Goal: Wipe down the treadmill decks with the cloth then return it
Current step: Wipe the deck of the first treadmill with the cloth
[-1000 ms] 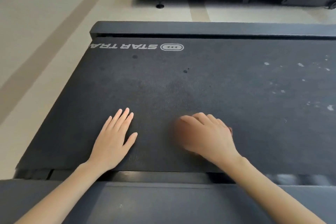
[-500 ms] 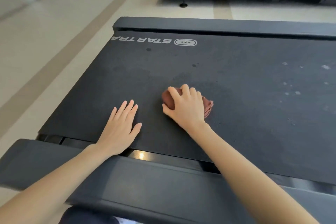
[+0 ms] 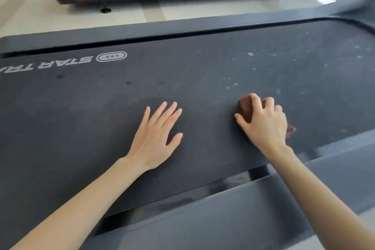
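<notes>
1. Step: wiping the treadmill deck point(image 3: 203, 71). It is best done with firm, even pressure and overlapping strokes towards the pale specks point(image 3: 251, 54) beyond the cloth.
2. Right hand point(image 3: 263, 122): fingers curled over the bunched reddish-brown cloth point(image 3: 244, 108), pressing it onto the deck.
3. Left hand point(image 3: 156, 134): flat, fingers straight and spread, holding nothing, braced on the deck.
4. Cloth: under the right hand, well apart from the left.

Matt, grainy black treadmill belt point(image 3: 182, 79), soft brown cloth point(image 3: 245, 108), smooth grey plastic side rail point(image 3: 223, 215)

Single head view, looking forward-down, close over treadmill deck point(image 3: 203, 71).
</notes>
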`<act>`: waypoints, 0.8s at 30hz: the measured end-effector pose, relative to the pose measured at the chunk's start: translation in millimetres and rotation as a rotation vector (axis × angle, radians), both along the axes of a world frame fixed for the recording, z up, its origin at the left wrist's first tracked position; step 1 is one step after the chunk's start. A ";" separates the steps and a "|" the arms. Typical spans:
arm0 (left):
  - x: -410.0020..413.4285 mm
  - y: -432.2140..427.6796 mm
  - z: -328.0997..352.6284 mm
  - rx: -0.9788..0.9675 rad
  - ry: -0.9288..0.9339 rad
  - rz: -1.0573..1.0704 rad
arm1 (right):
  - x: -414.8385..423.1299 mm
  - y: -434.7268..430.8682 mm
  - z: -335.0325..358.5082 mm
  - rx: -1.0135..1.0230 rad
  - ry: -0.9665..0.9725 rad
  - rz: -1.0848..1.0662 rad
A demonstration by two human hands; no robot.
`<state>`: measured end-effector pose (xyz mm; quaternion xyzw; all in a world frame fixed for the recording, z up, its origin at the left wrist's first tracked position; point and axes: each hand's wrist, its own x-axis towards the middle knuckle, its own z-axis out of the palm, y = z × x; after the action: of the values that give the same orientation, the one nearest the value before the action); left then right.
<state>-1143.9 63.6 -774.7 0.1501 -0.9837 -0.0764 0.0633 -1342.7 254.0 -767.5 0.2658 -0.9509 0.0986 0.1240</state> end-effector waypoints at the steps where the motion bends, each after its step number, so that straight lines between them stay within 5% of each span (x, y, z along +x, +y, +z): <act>1: -8.8 1.3 -3.1 0.004 -0.008 -0.015 | 14.3 0.0 -1.2 0.005 0.021 0.039; 8: -19.4 2.4 -23.3 -0.005 -0.044 -0.038 | 54.5 43.5 -8.9 -0.083 0.058 0.589; 10: -18.8 2.5 -21.7 0.022 -0.016 -0.049 | 21.3 59.4 -3.7 -0.089 0.022 0.430; 13: -16.0 8.1 -15.9 0.004 0.031 -0.041 | -25.1 59.6 6.1 -0.208 -0.133 -0.183; 15: -11.6 13.5 -13.5 -0.024 0.057 0.015 | -25.4 38.6 8.6 -0.196 -0.150 -0.399; 20: 12.1 0.7 -18.4 -0.022 -0.002 0.305 | 74.8 -24.6 -5.5 -0.090 0.039 0.123; 24: 18.4 -12.1 -18.2 0.026 -0.045 0.382 | 86.5 -18.2 -2.4 -0.070 -0.023 0.664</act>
<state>-1125.5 51.5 -792.9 0.3366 -0.9374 -0.0725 0.0527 -1256.3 235.8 -769.9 0.5558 -0.8097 0.1691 0.0832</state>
